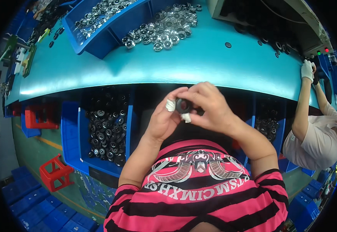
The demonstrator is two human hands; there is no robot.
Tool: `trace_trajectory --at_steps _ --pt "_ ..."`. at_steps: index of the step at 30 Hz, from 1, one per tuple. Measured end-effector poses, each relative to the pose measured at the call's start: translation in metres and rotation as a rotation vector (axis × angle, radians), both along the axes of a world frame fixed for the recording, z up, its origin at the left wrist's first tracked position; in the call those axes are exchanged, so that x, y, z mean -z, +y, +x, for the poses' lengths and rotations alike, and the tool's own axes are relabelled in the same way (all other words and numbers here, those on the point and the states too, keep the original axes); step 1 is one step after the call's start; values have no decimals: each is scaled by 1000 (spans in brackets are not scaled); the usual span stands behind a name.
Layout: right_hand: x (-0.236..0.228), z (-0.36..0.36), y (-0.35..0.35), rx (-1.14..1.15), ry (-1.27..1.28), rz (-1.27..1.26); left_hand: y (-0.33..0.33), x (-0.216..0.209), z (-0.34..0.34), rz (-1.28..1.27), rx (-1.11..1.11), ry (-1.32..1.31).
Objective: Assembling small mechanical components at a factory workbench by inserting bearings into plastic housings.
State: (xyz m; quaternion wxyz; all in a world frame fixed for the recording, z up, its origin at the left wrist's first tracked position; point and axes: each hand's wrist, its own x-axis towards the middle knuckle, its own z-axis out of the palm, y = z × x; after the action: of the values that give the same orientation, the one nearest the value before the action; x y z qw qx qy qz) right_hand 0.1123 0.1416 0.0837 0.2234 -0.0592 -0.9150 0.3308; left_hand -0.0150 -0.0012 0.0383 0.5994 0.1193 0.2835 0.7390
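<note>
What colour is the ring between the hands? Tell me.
The ring is black, seen in the head view.

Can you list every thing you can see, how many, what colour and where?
table: 1, blue-green, across the top
clear round pieces: many, see-through, on table and in tray
tray: 1, blue, upper left
loose rings: several, dark, table's right
machine housing: 1, grey, upper right
black wheels: many, below table
bins: several, blue, below table
stools: at least 2, red, left
co-worker: 1, pale shirt, right
black ring: 1, between hands
striped shirt: 1, pink-black, bottom
left hand: 1, bare, left of ring
right hand: 1, bare, holding ring
</note>
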Motion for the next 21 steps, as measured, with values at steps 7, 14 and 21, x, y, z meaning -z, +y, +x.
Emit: trace_trajectory --at_steps 7,14,21 --pt "3 -36 27 0 43 -143 -21 34 -10 79 -46 -114" --pt "12 -112 70 220 101 360 -26 28 -3 75 20 -172" --pt "27 -110 67 225 75 412 -26 29 -1 51 30 -186"
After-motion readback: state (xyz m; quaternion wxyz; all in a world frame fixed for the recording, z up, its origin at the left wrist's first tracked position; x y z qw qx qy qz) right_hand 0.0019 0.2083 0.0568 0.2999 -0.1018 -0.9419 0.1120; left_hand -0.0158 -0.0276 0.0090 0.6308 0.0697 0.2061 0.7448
